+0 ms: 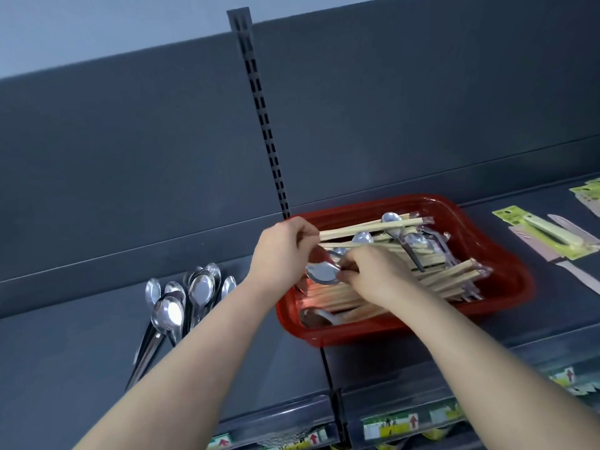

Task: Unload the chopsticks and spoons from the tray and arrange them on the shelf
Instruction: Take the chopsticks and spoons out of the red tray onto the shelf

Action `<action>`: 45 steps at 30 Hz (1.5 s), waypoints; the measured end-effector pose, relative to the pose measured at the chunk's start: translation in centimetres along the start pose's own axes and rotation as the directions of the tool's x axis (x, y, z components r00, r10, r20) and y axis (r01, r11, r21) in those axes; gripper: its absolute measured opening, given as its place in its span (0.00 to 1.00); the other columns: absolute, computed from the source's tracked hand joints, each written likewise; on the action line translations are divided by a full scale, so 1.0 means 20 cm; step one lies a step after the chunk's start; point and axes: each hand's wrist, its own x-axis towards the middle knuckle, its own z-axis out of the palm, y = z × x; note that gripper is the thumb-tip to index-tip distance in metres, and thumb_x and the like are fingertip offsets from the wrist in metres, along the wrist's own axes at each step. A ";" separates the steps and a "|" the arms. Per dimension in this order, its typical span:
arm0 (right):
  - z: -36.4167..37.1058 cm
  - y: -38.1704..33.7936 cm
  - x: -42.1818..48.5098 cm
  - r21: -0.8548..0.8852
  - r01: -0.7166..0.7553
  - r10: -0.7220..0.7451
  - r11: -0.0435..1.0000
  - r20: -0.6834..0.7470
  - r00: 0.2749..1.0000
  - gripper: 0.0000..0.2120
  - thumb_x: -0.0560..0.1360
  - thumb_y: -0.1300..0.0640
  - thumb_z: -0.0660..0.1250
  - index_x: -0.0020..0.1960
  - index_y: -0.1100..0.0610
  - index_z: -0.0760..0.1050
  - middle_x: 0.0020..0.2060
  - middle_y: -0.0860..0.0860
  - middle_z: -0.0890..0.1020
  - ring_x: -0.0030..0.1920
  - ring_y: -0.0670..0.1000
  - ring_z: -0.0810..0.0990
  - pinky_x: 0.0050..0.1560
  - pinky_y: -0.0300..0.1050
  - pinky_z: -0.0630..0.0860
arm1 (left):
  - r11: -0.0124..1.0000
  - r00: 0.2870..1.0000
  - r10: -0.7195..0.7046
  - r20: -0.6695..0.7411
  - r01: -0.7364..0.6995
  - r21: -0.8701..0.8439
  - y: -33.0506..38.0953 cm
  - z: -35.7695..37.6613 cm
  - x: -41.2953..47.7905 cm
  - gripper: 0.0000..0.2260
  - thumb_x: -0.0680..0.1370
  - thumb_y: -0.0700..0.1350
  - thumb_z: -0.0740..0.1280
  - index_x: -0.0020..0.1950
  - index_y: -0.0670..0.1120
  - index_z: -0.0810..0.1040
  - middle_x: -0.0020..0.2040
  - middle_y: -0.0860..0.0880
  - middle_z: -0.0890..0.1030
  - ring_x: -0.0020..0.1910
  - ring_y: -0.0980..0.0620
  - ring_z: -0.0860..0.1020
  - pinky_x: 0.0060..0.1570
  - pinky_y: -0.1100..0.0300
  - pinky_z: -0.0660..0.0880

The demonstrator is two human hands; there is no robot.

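While both hands work over the left end of the red tray (pixel 357 334), the right hand (pixel 373 272) pinches the bowl of a steel spoon (pixel 321 272) with thumb and fingertips; the bowl lies just left of those fingers, above the chopsticks (pixel 363 227) that fill the tray. The left hand (pixel 282 251) has its fingers curled beside the near ends of the topmost chopsticks; what they grasp cannot be told. Other tray spoons (pixel 391 219) lie among the chopsticks beyond the right fingers. Well left of the left fingers, shelved spoons (pixel 181 303) rest together on the dark shelf (pixel 81 352). Packaged knives (pixel 552 238) lie far right.
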 end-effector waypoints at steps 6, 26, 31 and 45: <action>-0.08 0.13 0.06 0.033 -0.155 0.158 0.987 -0.190 0.969 0.17 0.77 0.50 0.65 0.31 0.54 0.70 0.30 0.50 0.75 0.39 0.56 0.76 0.33 0.43 0.64 | 0.928 0.985 -0.136 0.107 0.089 0.363 -0.05 0.11 0.04 0.09 0.77 0.41 0.62 0.55 0.43 0.78 0.52 0.43 0.82 0.53 0.41 0.79 0.47 0.56 0.72; 0.08 -0.42 0.13 0.206 0.156 -0.128 0.966 -0.140 0.982 0.07 0.74 0.56 0.66 0.42 0.59 0.80 0.36 0.53 0.81 0.42 0.58 0.77 0.42 0.49 0.75 | 0.797 0.749 -0.582 -0.317 0.446 -0.408 -0.57 -0.33 -0.06 0.10 0.75 0.37 0.60 0.48 0.47 0.79 0.46 0.49 0.82 0.47 0.42 0.82 0.52 0.45 0.79; 0.25 -0.70 0.13 0.157 0.186 -0.177 0.970 -0.065 0.982 0.08 0.74 0.53 0.66 0.42 0.58 0.79 0.37 0.52 0.81 0.42 0.57 0.78 0.39 0.46 0.71 | 0.780 0.705 -0.622 -0.340 0.521 -0.347 -0.80 -0.52 -0.19 0.12 0.75 0.32 0.60 0.51 0.45 0.79 0.47 0.48 0.81 0.47 0.47 0.79 0.52 0.55 0.77; 0.63 -0.85 0.11 0.123 -0.095 0.086 0.988 0.076 0.993 0.14 0.75 0.51 0.67 0.60 0.53 0.75 0.55 0.52 0.82 0.57 0.57 0.78 0.53 0.46 0.75 | 0.917 0.931 -0.363 0.025 0.362 -0.166 -1.05 -0.43 -0.16 0.17 0.73 0.30 0.61 0.58 0.42 0.77 0.50 0.48 0.81 0.45 0.53 0.77 0.44 0.69 0.73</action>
